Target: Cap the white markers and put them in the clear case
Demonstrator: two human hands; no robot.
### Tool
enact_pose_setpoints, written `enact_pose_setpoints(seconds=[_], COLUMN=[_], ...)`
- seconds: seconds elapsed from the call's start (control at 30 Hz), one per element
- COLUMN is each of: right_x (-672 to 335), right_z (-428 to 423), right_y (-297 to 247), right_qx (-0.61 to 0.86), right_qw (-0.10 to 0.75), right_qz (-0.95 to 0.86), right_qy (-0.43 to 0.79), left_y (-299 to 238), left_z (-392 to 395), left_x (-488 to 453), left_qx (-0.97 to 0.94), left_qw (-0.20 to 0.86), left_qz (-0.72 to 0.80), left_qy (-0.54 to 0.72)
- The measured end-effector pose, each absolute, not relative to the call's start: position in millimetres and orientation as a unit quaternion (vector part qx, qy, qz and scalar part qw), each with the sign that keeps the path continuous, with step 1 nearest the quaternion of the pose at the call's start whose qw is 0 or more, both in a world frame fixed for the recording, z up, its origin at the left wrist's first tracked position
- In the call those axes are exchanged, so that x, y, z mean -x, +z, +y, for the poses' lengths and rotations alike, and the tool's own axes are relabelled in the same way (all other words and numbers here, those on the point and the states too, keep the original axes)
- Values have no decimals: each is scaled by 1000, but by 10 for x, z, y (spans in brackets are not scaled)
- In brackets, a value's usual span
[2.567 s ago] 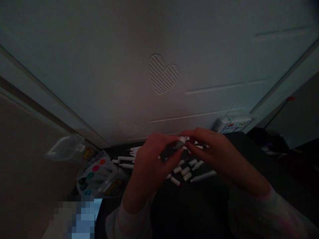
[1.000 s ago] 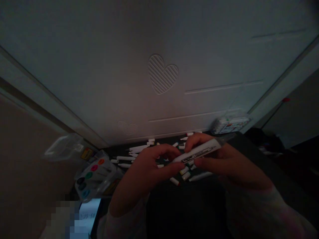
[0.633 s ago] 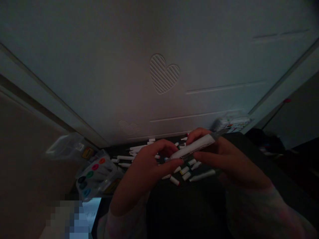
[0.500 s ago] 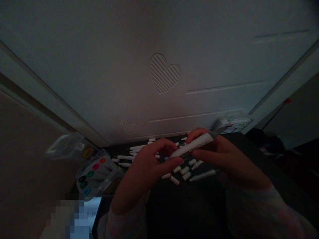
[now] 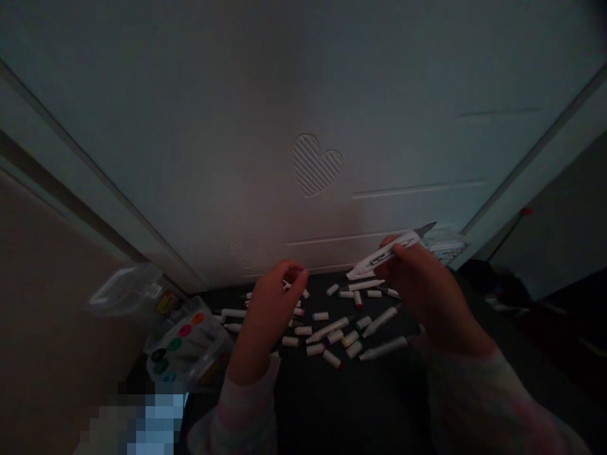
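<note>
Right hand: clamped on white marker; left hand: curled near loose caps, cannot tell if gripping

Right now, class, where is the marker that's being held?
In the head view, right of centre: the marker is in the right hand, below and right of the larger striped heart.

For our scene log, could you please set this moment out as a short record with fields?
Right hand: holds a white marker, gray tip uncovered
Left hand: curled, nothing visibly held
Table: dark, bearing scattered loose caps and uncapped markers
Left side: open clear case, colored ends showing
Background: pale panel with striped heart
Lighting: dim
</note>
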State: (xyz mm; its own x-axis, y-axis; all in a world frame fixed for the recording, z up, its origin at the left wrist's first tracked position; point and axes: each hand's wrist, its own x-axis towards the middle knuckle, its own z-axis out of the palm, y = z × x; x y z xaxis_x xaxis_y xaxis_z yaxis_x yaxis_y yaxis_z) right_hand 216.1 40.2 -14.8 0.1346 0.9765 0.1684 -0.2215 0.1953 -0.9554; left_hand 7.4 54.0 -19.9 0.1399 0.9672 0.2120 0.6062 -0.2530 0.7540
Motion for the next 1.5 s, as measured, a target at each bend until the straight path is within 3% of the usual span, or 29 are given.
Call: enact_pose_setpoints(seconds=[0.2, 0.43, 0.83, 1.3, 1.5], right_x=[-2173, -2267, -2148, -2219, -2227], right_z=[311, 99, -21, 6, -15], right_y=[-356, -849, -1214, -1286, -1270], right_qx=[443, 477, 406, 316, 302], right_qw=[640, 666, 692, 699, 691], right_qz=[-385, -271, -150, -59, -46], right_qy=[496, 506, 577, 639, 655], left_y=[-298, -625, -865, -705, -948], left_z=[618, 716, 755, 427, 47], left_x=[-159, -422, -449, -556, -279], left_qx=[-729, -813, -827, -866, -896], left_qw=[261, 175, 145, 101, 49], left_qz=[539, 540, 540, 489, 440], left_qy=[331, 130, -57, -25, 41])
